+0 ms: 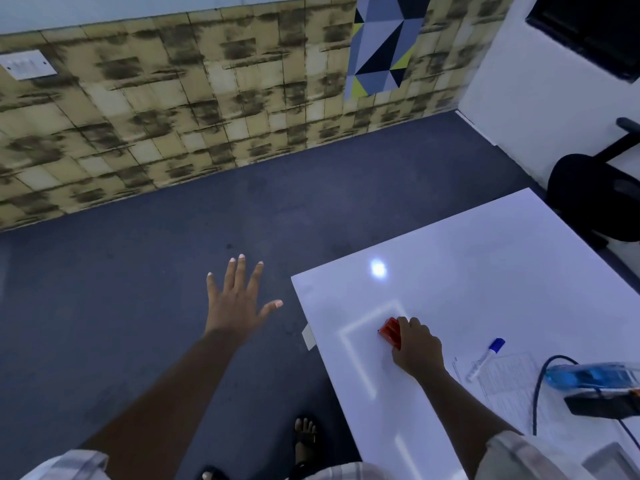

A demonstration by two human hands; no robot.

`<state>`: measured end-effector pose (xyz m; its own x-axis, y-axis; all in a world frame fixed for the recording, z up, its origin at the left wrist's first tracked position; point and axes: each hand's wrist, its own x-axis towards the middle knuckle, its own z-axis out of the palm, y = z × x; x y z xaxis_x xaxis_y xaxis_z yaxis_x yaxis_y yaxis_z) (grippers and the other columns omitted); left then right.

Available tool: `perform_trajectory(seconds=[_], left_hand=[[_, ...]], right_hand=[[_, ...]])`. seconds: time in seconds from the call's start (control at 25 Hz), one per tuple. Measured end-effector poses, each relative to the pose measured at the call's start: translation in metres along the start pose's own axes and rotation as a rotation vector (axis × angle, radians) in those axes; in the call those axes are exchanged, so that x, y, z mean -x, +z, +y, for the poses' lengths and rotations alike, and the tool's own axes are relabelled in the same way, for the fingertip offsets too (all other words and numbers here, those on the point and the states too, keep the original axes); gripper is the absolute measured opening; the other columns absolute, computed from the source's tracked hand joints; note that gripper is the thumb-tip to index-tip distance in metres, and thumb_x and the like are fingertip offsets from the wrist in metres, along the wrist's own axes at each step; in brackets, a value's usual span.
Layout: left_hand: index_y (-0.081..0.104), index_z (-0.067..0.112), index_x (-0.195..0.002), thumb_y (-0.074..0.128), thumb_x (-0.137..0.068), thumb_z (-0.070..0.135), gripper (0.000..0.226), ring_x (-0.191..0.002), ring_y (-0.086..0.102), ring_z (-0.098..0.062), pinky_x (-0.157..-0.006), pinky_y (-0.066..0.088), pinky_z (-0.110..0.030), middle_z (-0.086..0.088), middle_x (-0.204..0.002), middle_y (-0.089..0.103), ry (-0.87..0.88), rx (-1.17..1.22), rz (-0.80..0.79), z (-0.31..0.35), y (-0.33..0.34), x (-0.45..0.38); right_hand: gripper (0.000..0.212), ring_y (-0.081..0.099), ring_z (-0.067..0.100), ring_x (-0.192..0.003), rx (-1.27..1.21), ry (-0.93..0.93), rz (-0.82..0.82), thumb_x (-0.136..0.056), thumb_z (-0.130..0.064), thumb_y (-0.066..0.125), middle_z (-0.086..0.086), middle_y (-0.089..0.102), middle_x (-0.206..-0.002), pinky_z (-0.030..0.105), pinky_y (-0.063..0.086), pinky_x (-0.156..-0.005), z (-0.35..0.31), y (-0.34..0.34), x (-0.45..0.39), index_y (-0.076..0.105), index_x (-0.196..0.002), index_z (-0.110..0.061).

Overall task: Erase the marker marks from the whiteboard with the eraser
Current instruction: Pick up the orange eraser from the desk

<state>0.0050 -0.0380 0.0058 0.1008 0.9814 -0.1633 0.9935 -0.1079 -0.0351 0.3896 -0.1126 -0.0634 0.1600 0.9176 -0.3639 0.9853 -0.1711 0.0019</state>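
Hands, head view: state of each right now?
Left hand: open, fingers spread, holding nothing, out over the floor.
Right hand: grips the red eraser on the whiteboard.

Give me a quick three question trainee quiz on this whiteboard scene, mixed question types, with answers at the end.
1. True or false: the left hand is touching the whiteboard.
2. What does the right hand grip?
3. The marker lies: A) on the floor B) on the whiteboard, right of the right hand C) in the left hand.

Key: 1 false, it is spread open over the floor. 2 the eraser. 3 B.
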Motion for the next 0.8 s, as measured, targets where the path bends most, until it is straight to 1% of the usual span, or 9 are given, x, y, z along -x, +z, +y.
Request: perform_trajectory(seconds=[0.08, 0.2, 0.36, 0.52, 0.6, 0.72, 0.8], left_hand=[[0.032, 0.021, -0.167, -0.014, -0.088, 0.087, 0.113, -0.162, 0.023, -0.035, -0.120, 0.026, -0.071, -0.018, -0.173, 0.026, -0.004, -0.001, 0.013, -0.001, -0.009, 0.002], [0.025, 0.022, -0.169, -0.022, -0.084, 0.086, 0.116, -0.163, 0.018, -0.033, -0.122, 0.022, -0.069, -0.017, -0.175, 0.021, -0.010, -0.019, 0.062, -0.007, -0.028, 0.006], [0.027, 0.023, -0.169, -0.014, -0.088, 0.087, 0.111, -0.164, 0.017, -0.032, -0.123, 0.021, -0.069, -0.016, -0.175, 0.022, -0.050, -0.023, 0.130, -0.035, -0.059, 0.010], [0.023, 0.023, -0.170, 0.001, -0.089, 0.086, 0.105, -0.164, 0.013, -0.032, -0.123, 0.018, -0.069, -0.016, -0.176, 0.017, -0.097, -0.033, 0.202, -0.080, -0.089, 0.015], [0.020, 0.023, -0.170, 0.000, -0.089, 0.085, 0.105, -0.165, 0.010, -0.032, -0.124, 0.017, -0.069, -0.016, -0.177, 0.014, -0.126, -0.051, 0.243, -0.107, -0.105, 0.017], [0.010, 0.024, -0.171, -0.004, -0.086, 0.086, 0.107, -0.165, 0.002, -0.031, -0.125, 0.011, -0.069, -0.015, -0.178, 0.005, -0.165, -0.049, 0.290, -0.153, -0.131, 0.020], [0.011, 0.023, -0.171, -0.004, -0.086, 0.086, 0.107, -0.165, 0.002, -0.032, -0.125, 0.011, -0.069, -0.015, -0.178, 0.005, -0.188, -0.059, 0.325, -0.186, -0.147, 0.022]], right_hand=[[0.050, 0.061, 0.020, -0.101, -0.032, -0.022, 0.026, -0.093, -0.039, 0.060, -0.001, 0.055, -0.115, 0.032, 0.053, -0.075, -0.007, -0.008, 0.002, 0.048, -0.138, -0.020], [0.059, 0.063, 0.020, -0.106, -0.134, -0.095, 0.069, -0.095, -0.043, 0.063, 0.000, 0.060, -0.121, 0.034, 0.057, -0.085, -0.038, -0.038, -0.003, 0.043, -0.145, -0.021], [0.063, 0.064, 0.021, -0.116, -0.242, -0.227, 0.171, -0.095, -0.047, 0.069, 0.000, 0.062, -0.131, 0.034, 0.054, -0.095, -0.104, -0.099, -0.016, 0.043, -0.147, -0.023], [0.064, 0.063, 0.025, -0.117, -0.303, -0.370, 0.307, -0.091, -0.044, 0.075, 0.000, 0.062, -0.130, 0.040, 0.055, -0.093, -0.178, -0.163, -0.019, 0.046, -0.145, -0.025], [0.066, 0.063, 0.025, -0.117, -0.295, -0.428, 0.372, -0.090, -0.044, 0.076, 0.001, 0.062, -0.129, 0.041, 0.056, -0.091, -0.214, -0.190, -0.019, 0.046, -0.146, -0.024], [0.068, 0.062, 0.025, -0.116, -0.266, -0.521, 0.457, -0.090, -0.045, 0.075, 0.002, 0.062, -0.129, 0.042, 0.056, -0.087, -0.274, -0.229, -0.017, 0.045, -0.147, -0.023], [0.068, 0.061, 0.025, -0.117, -0.236, -0.572, 0.504, -0.090, -0.046, 0.073, 0.001, 0.061, -0.129, 0.042, 0.055, -0.086, -0.314, -0.253, -0.014, 0.044, -0.148, -0.024]])
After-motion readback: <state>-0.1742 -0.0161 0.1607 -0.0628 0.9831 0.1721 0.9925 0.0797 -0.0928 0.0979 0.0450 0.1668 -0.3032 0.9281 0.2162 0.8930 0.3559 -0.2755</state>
